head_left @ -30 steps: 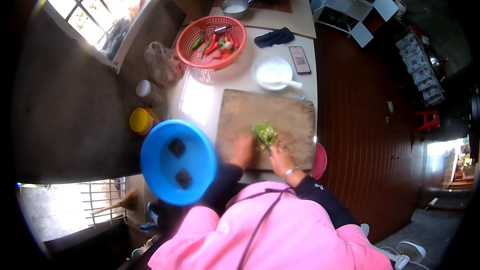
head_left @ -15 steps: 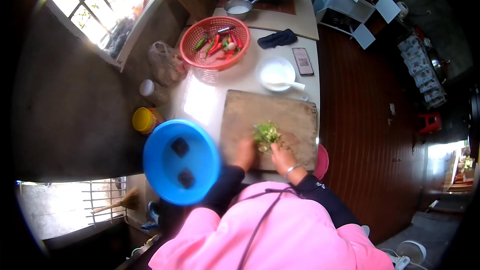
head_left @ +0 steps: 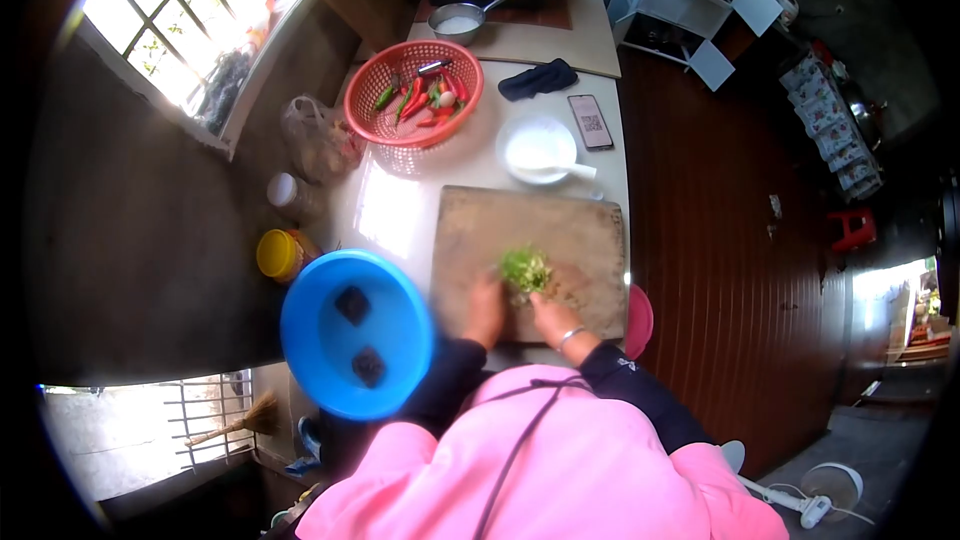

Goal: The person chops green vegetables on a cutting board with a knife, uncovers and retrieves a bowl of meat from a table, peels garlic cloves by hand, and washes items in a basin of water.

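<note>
Chopped green pieces (head_left: 524,268) lie in a small heap on the wooden cutting board (head_left: 480,215). My right hand (head_left: 556,318), with a bracelet at the wrist, is closed at the near edge of the heap; what it grips is too small and hidden to name. Just left of the heap, my left hand (head_left: 486,308) is blurred over the board, and its fingers cannot be made out. Beyond the board stands a white bowl (head_left: 520,130) with a white handle across its rim.
A blue basin (head_left: 300,325) with two dark pieces stands left of the board. Farther back are a red basket (head_left: 362,90) of peppers, a phone (head_left: 590,122), a dark cloth (head_left: 538,80) and a pan (head_left: 457,24). Jars (head_left: 278,255) line the left side.
The whole view has shifted slightly. Both hands stay beside the green heap, with only small movements, and the other things keep their places on the counter.
</note>
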Tool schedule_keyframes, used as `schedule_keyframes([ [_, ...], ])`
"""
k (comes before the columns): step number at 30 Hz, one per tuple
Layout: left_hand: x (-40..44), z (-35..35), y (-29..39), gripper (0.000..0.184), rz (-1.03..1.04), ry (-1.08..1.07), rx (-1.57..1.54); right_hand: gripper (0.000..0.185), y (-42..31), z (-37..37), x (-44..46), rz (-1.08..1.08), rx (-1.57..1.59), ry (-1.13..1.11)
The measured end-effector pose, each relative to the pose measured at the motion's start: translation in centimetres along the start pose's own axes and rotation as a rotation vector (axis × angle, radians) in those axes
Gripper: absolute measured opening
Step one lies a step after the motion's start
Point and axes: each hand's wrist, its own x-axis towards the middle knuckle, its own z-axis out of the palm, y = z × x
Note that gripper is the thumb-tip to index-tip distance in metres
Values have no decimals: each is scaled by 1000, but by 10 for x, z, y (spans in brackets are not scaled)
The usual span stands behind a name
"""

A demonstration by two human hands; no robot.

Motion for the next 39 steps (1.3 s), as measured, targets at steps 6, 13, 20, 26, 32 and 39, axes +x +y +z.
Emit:
schedule_keyframes([
  [6,4,-18,11,6,-275,-110,-132,16,-6,-12,-15,-18,30,17],
  [13,3,-11,8,4,-243,-187,5,17,-9,12,-7,21,1,-16],
  [20,6,-18,11,7,-346,-196,-51,19,2,2,-6,14,61,28],
  [26,-1,-6,6,6,-383,-79,-151,19,2,8,-12,-44,23,19],
  [32,7,-21,16,6,-308,-33,-176,22,-12,2,1,60,-22,-42],
  [39,-2,-19,7,8,-414,-86,-191,31,-11,-13,-10,-18,22,47],
])
